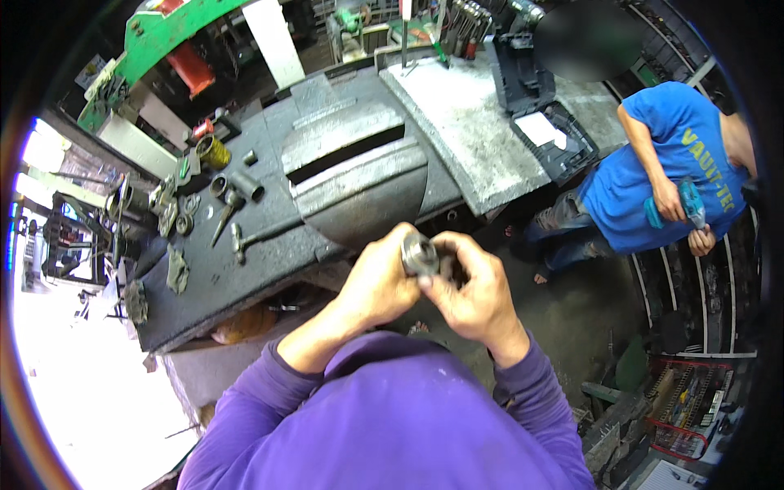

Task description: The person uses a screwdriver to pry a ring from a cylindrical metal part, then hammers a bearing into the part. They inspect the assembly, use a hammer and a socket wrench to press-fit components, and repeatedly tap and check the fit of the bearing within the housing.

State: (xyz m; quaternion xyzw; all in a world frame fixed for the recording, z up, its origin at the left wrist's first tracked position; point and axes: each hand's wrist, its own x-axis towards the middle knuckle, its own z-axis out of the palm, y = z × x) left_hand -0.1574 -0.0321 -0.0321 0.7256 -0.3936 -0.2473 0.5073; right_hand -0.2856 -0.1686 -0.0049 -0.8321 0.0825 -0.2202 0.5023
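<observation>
Both my hands meet in front of me, just off the near edge of the workbench. Between them is a round, shiny metal part (419,253) with a hollow-looking end. My left hand (374,278) is closed around its left side. On the other side, my right hand (478,290) is closed, its thumb and fingers against the part. Something dark shows between the right fingers, too shadowed to make out. Beyond my hands lies a large curved metal piece (367,192) with a long slot, near the bench edge.
On the dark workbench (278,253) to the left lie a hammer (238,241), metal sleeves (247,186), a yellowish can (213,153) and a rag (176,271). An open tool case (563,151) sits far right. Beside it a person in blue (678,175) holds a teal power drill (692,204).
</observation>
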